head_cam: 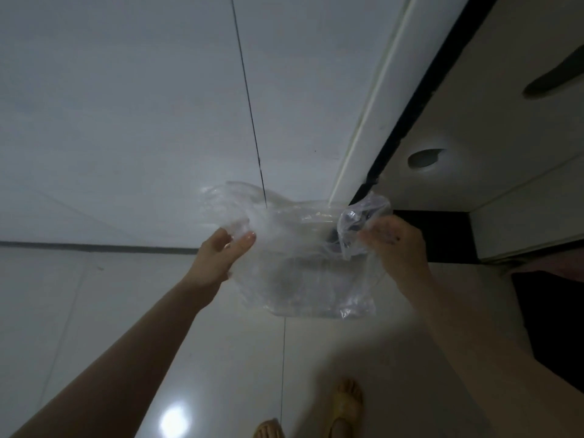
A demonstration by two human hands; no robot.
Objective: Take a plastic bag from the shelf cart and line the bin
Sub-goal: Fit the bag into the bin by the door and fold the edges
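A clear, crinkled plastic bag (pixel 300 263) hangs in the air in front of me, stretched between both hands. My left hand (pixel 221 252) pinches the bag's upper left edge between thumb and fingers. My right hand (pixel 393 245) grips the upper right edge, where a loose handle loop of plastic sticks up. The bag's bottom edge dangles above the floor. No bin and no shelf cart show in this view.
Pale glossy floor tiles (pixel 126 311) with dark grout lines lie below. A white door frame (pixel 363 128) and a white cabinet (pixel 505 153) with round recessed handles stand at the right. My feet in yellow sandals (pixel 346 406) are at the bottom.
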